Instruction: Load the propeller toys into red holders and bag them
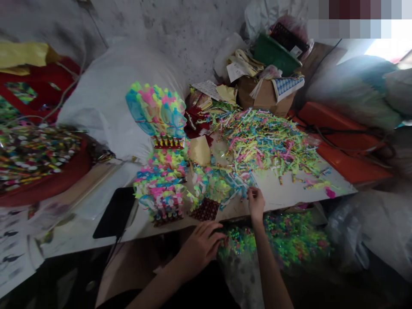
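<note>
Red basin (62,181): multicoloured sticks (35,154); clear bag (243,274): green pieces (292,240). Right hand (257,204): grip narrow; left hand (203,243): cannot tell.

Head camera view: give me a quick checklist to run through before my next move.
1. Right hand over the white tabletop: ok, near the front edge.
2. Right fingers gripping a piece: cannot tell, too small.
3. Left hand empty: cannot tell.
4. Pile of colourful plastic pieces in view: ok.
5. All pieces inside that pile: not ok, some lie scattered at its right.
6. Black flat device apart from both hands: ok.
</note>
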`<action>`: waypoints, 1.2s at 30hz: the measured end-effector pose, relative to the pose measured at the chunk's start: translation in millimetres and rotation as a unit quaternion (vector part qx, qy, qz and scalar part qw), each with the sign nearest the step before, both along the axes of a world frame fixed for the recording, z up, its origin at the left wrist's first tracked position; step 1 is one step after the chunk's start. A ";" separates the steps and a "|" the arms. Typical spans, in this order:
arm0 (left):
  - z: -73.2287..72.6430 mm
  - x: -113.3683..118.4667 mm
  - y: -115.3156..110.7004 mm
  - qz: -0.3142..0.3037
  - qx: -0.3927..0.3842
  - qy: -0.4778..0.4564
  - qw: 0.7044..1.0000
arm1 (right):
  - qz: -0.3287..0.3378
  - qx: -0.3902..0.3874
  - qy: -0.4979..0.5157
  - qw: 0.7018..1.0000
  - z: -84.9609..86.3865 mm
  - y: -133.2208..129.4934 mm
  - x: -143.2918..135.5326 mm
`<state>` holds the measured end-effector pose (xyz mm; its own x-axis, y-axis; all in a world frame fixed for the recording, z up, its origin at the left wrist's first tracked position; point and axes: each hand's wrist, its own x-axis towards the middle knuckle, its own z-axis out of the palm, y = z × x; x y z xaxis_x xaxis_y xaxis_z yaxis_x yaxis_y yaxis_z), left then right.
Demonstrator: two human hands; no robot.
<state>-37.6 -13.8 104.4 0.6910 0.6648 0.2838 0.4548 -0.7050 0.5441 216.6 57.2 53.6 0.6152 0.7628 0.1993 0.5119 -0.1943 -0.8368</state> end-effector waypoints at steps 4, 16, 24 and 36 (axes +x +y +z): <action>-21.4 -20.3 -20.3 0.017 -0.054 0.020 0.998 | -0.027 0.031 -0.112 0.993 40.7 -10.2 -1.2; -38.1 -51.2 -58.0 0.123 -0.133 0.015 0.983 | 0.089 0.075 -0.262 0.958 135.4 -74.3 -53.4; -39.2 -55.1 -38.1 0.138 -0.111 -0.014 0.984 | 0.260 0.235 -0.273 0.896 62.7 -52.5 -101.0; -50.1 -63.1 -37.6 0.142 -0.129 -0.018 0.981 | 0.199 0.245 -0.212 0.925 52.5 -50.3 -99.3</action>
<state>-100.7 -51.3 54.3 0.4603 0.8820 0.1011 0.5904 -0.3892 0.7071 117.3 6.9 106.1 0.0935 0.6663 0.7398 0.7632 0.4292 -0.4830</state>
